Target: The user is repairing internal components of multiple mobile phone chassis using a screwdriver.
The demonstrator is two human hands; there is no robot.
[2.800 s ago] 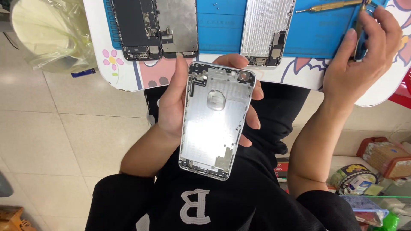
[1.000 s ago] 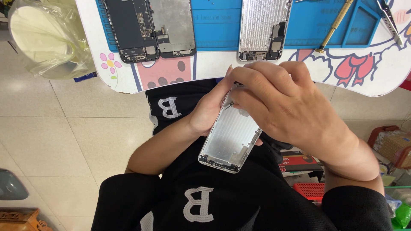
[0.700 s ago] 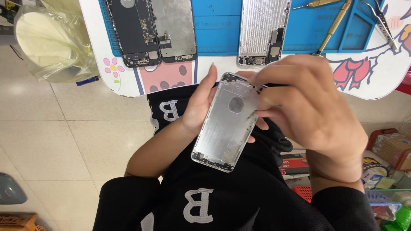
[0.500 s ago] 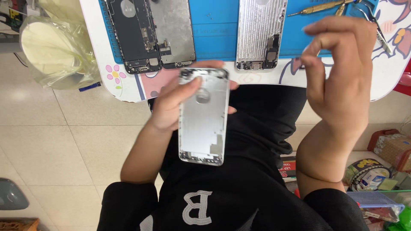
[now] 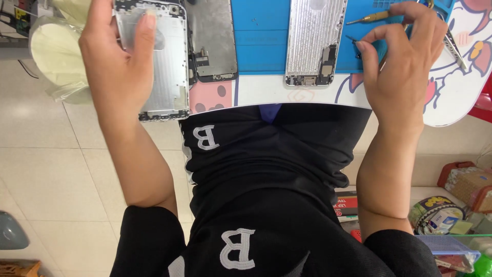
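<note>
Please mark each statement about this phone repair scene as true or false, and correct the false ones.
1. The left hand holds a silver phone shell. True.
2. The right hand rests on the lap. False: it is up over the blue mat, pinching a small dark part.
3. Another silver phone back lies on the mat. True.
4. The screwdriver is in the left hand. False: it lies on the mat.

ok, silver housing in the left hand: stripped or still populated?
Mostly stripped: the housing held in the left hand shows bare metal inside, no board or battery.
</note>
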